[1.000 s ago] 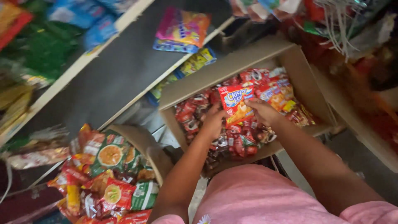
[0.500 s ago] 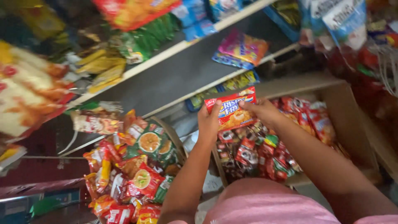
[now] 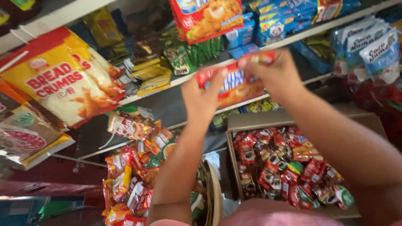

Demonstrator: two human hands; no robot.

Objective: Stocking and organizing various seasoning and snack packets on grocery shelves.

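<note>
Both my hands hold one red and orange snack packet (image 3: 234,83) up in front of the shelves. My left hand (image 3: 201,98) grips its left end and my right hand (image 3: 276,75) grips its top right end. The packet is blurred by motion. Below my arms stands an open cardboard box (image 3: 251,122) filled with several small red snack packets (image 3: 289,167).
White shelves (image 3: 167,81) carry green, yellow and blue packets. A large yellow and red bag (image 3: 63,79) hangs at the left. A round basket (image 3: 214,188) with several mixed sachets (image 3: 134,175) sits at the lower left. White and blue pouches (image 3: 368,50) hang at the right.
My two hands have lifted the packet out of the box and up to shelf height. The view has tilted upward, showing more of the shelves.
</note>
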